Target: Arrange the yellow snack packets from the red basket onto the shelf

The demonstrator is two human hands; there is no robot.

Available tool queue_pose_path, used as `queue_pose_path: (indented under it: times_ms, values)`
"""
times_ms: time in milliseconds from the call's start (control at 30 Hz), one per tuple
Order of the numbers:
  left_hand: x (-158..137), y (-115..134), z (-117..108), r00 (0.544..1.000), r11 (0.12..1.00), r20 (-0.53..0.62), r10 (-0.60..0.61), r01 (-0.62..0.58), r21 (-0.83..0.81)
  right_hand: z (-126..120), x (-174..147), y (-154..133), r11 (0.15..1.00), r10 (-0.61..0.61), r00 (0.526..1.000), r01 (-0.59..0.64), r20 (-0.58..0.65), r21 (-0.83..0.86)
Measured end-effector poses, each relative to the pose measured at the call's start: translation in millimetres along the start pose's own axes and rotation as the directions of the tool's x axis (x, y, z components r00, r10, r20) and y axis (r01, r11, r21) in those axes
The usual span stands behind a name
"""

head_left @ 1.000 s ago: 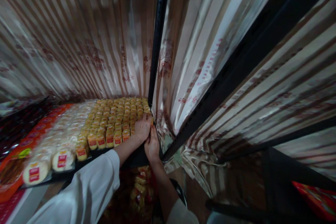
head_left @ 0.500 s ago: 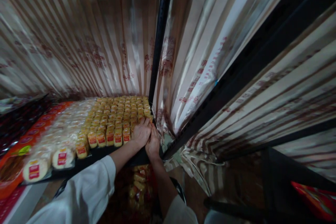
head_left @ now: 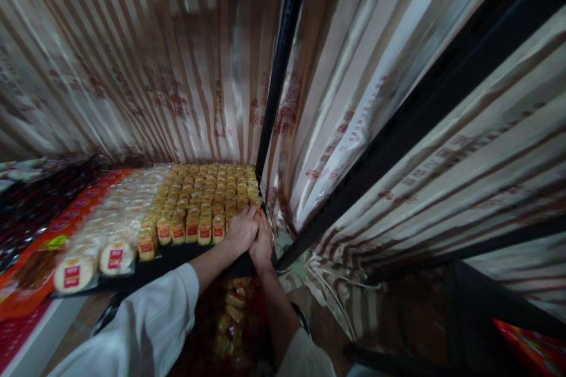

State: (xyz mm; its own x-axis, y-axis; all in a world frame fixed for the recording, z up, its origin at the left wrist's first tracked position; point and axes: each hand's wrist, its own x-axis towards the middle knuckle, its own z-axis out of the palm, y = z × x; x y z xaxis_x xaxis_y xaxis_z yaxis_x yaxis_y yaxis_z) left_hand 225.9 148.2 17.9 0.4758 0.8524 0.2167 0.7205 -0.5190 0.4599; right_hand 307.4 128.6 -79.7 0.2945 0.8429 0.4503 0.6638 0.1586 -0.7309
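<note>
Both hands meet at the front right corner of one dark shelf. Left hand lies palm down with fingers curled, resting on the last small yellow packs at the row's end; whether it grips one, I cannot tell. Right hand presses against the left one, fingers bent, just beside one black upright post; what it holds is hidden. The yellow packs stand in many rows, too many and too blurred to count. Left of them lie round white cakes in about two rows, then one orange strip of packets. Two striped shiny curtains hang behind and to the right.
</note>
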Motion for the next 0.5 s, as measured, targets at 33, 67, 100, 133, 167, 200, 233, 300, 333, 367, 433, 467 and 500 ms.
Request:
queue_pose_path:
  times_ms: [33,67,100,133,167,200,233,300,333,367,433,467,500]
  values:
    - [-3.7,0.3,-0.9,1.0,0.998,0.003,0.031,-0.031,0.057,-0.4,0.3,0.5,1.0,0.004,1.0,-0.004,-0.001,0.005]
    - [-8.4,0.2,-1.1,0.998,0.992,0.005,0.065,-0.065,0.112,-0.9,0.7,1.0,1.0,0.01,1.0,-0.01,0.002,0.005]
    - [-14.1,-0.3,-0.7,0.995,0.983,0.005,0.096,-0.096,0.155,-1.7,1.2,1.1,1.0,0.015,1.0,-0.015,0.005,0.003]
    - [-21.0,-1.2,0.2,0.993,0.977,0.004,0.117,-0.116,0.179,-2.8,1.7,0.8,1.0,0.021,1.0,-0.021,0.008,0.0]
    - [-29.3,-2.5,1.7,0.992,0.974,0.004,0.128,-0.126,0.186,-4.3,1.7,-0.3,1.0,0.027,1.0,-0.027,0.01,-0.004]
    - [-39.0,-4.0,3.4,0.992,0.976,0.006,0.128,-0.127,0.178,-6.3,0.9,-2.4,1.0,0.03,0.999,-0.03,0.013,-0.008]
    - [-50.1,-5.8,5.3,0.992,0.979,0.01,0.125,-0.125,0.158,-8.7,-1.1,-5.7,0.999,0.031,0.999,-0.031,0.019,-0.011]
    - [-76.4,-9.7,8.8,0.994,0.989,0.028,0.106,-0.109,0.097,-14.4,-10.3,-15.8,0.999,0.032,0.999,-0.032,0.031,-0.008]
    - [-91.3,-11.6,10.3,0.995,0.994,0.044,0.09,-0.093,0.064,-17.5,-18.1,-22.3,0.999,0.035,0.999,-0.035,0.036,0.001]
    - [-107.0,-13.4,11.6,0.995,0.997,0.066,0.07,-0.073,0.032,-20.6,-28.1,-29.5,0.999,0.035,0.999,-0.036,0.041,0.018]
    - [-140.1,-17.2,14.0,0.991,0.999,0.127,0.03,-0.027,-0.027,-26.2,-54.2,-44.1,0.996,0.042,0.997,-0.047,0.068,0.079]
    - [-157.0,-19.4,15.4,0.987,0.999,0.157,0.017,-0.009,-0.053,-28.4,-69.7,-50.8,0.991,0.049,0.994,-0.06,0.094,0.118]
    - [-173.7,-21.9,17.1,0.983,0.997,0.18,0.016,-0.002,-0.079,-30.0,-86.0,-56.5,0.985,0.055,0.99,-0.076,0.133,0.157]
